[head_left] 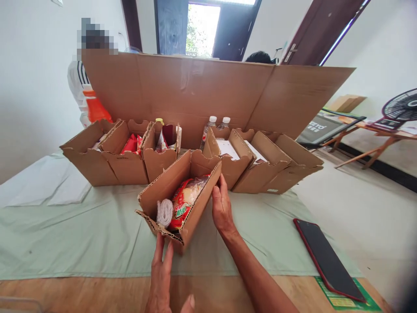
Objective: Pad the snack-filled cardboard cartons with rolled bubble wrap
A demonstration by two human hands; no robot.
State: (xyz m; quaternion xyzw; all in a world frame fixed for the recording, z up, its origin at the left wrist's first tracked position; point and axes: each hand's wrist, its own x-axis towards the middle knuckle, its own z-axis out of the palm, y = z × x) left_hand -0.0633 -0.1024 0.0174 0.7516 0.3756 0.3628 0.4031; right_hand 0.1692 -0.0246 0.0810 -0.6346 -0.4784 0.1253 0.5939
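Observation:
In the middle stands an open-topped cardboard box (202,211), set at an angle in front of a row of similar boxes. Inside it lie a red-and-yellow food packet (185,202) with clear plastic and a rolled white, translucent bundle (164,213). My left hand (161,276) is at the box's near end, fingers stretched up against the cardboard and thumb apart. Against the right wall, near the far corner, rests my right hand (223,211) with its fingers extended. Neither hand's fingers wrap round the box; its underside is hidden.
Behind are boxes with red packets (130,144) and white papers (227,149), two bottles (211,126), an orange-red container (96,106) and a tall cardboard panel (202,87). A phone (329,258) lies right on the green cloth (107,234). People are partly visible beyond the panel.

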